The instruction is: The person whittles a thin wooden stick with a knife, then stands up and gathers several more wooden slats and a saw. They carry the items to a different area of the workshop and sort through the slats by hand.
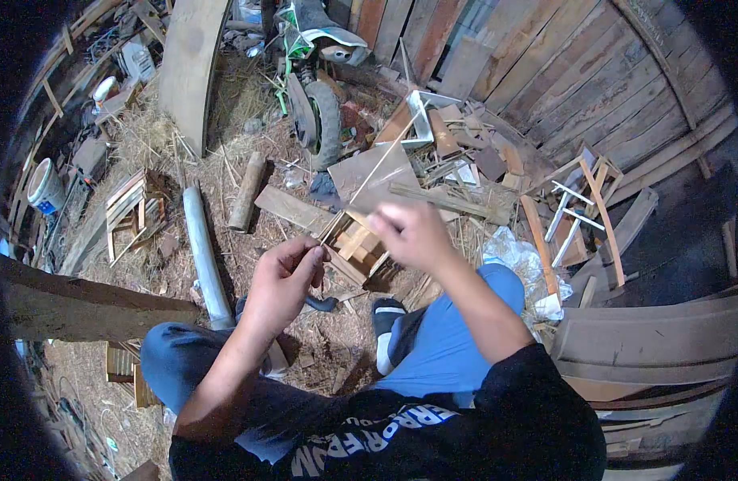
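Holds a slat frame (354,244) in the air above the straw floor (225,160), just beyond the knees. Pinches its near left corner with the left hand (281,280), grip clamped on the wood. Wraps the right hand (413,232) over the frame's right side, grip likewise clamped on it, though blurred. Shows a thin strip (385,156) slanting up and to the far right from the frame's far edge. Has a grey pipe (202,248) lying on the floor to the left, a log (247,191) just right of its far end, and a plank (293,210) near the log. Places a small bike (313,96) far back, scrap wood (457,152) to its right, a white bucket (44,186) at far left.
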Motion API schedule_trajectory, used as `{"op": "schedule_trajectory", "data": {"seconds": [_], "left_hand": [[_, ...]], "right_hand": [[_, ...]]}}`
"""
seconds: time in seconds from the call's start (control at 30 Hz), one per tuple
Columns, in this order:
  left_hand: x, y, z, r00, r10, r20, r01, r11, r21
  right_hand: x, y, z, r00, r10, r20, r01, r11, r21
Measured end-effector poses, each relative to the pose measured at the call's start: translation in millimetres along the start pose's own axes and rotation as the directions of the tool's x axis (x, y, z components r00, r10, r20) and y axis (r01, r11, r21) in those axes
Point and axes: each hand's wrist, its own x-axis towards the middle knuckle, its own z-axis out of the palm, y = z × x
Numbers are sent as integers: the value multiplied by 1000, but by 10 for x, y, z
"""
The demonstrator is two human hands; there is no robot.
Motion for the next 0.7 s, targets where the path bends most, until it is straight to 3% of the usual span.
{"op": "schedule_trajectory", "data": {"seconds": [0.1, 0.2, 0.33, 0.7], "left_hand": [[8, 9, -16, 1000, 4, -10, -4, 1000, 28], [-47, 77, -6, 999, -9, -42, 11, 998, 63], [-38, -8, -44, 998, 37, -51, -33, 995, 91], [-105, -8, 10, 997, 1, -75, 1, 1000, 24]], "right_hand": [[-111, -92, 145, 985, -171, -16, 171, 985, 21], [-47, -50, 38, 996, -78, 42, 79, 996, -32], [-150, -190, 143, 984, -171, 42, 173, 983, -55], [-151, -297, 84, 978, -206, -29, 204, 978, -46]]}}
